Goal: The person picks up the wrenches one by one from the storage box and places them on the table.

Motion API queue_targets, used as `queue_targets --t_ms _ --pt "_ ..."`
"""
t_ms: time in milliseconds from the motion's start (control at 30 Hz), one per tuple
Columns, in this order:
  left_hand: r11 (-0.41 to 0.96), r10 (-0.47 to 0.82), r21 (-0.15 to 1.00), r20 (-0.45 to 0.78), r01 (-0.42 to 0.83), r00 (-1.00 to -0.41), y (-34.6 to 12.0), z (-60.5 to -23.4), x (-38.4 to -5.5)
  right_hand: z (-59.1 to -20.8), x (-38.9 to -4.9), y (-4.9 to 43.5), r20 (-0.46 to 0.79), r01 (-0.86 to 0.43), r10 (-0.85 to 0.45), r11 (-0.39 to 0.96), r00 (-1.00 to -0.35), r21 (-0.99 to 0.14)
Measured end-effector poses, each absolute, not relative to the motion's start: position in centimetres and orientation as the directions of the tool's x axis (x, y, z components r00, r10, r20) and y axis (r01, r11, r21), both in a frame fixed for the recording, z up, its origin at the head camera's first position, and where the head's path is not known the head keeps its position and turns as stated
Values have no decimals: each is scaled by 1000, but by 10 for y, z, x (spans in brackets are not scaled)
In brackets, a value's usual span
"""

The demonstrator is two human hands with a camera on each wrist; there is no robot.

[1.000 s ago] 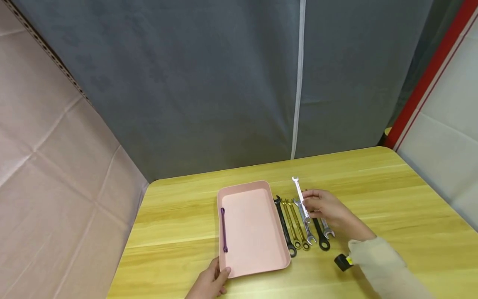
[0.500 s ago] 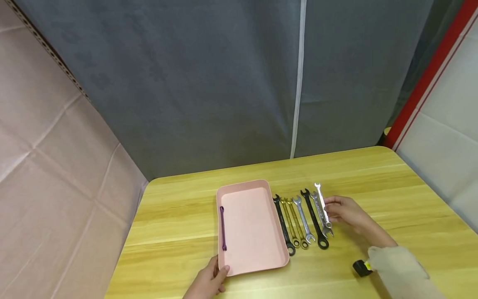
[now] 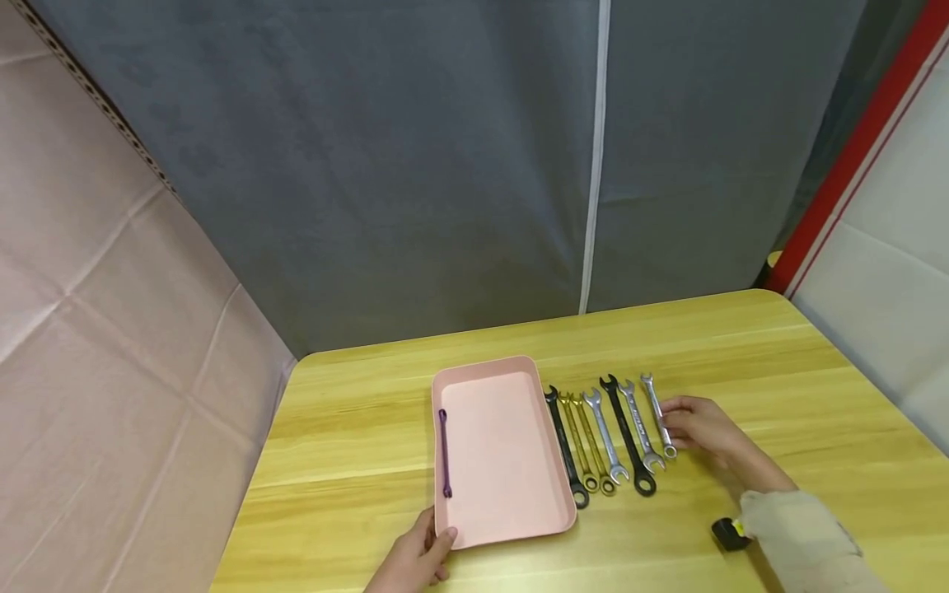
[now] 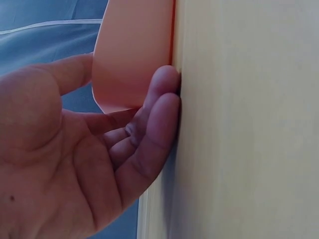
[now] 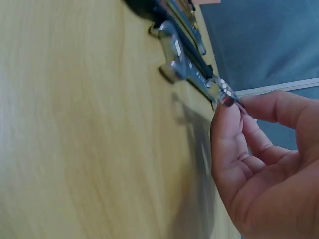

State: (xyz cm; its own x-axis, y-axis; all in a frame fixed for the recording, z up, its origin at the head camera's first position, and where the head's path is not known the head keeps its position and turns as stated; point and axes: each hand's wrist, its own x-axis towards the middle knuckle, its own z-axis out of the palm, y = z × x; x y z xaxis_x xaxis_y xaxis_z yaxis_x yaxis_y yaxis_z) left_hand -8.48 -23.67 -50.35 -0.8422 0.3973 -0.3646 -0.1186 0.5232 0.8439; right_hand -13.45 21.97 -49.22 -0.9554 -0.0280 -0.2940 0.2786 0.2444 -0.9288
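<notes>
My right hand point(image 3: 704, 430) pinches a small silver combination wrench point(image 3: 657, 414) between thumb and fingers, at the right end of a row of wrenches. In the right wrist view this wrench's ring end point(image 5: 227, 97) shows at the fingertips. Beside it lies another silver wrench point(image 3: 641, 424), then a long black wrench point(image 3: 627, 435). My left hand point(image 3: 415, 553) grips the near left corner of a pink tray point(image 3: 507, 539), thumb over the rim and fingers outside the wall. Inside the tray, along its left wall, lies a purple wrench point(image 3: 445, 453).
Left of the long black wrench are a silver wrench point(image 3: 605, 436), two gold wrenches point(image 3: 582, 445) and a black wrench point(image 3: 565, 445) close against the tray's right wall. They lie on a wooden table point(image 3: 341, 428). A grey curtain point(image 3: 445, 165) hangs behind its far edge.
My right hand has carried the small silver wrench rightward across the row and lowered it to the table at the right end. The left hand and tray have stayed put.
</notes>
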Motion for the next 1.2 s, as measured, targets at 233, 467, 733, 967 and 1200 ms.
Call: queue_targets --t_ms 233,467,733,967,1200 --pt "520 398 847 -355 -110 -846 -236 -503 -85 -496 -138 220 -337 332 42 316 -941 -889" --pt "523 403 844 -370 -121 -837 -235 -502 -84 -498 -136 219 -362 361 60 324 -930 -874" --pt "529 407 841 -367 -112 -836 -234 -501 -83 -501 -137 216 -360 364 81 363 -930 -858" --pt "529 399 839 -377 -126 -836 -234 -501 -83 -500 -137 213 -348 356 97 407 -933 -841" --pt "503 400 851 -383 -149 -833 -235 -501 -84 -493 -135 208 -304 322 115 475 -946 -819"
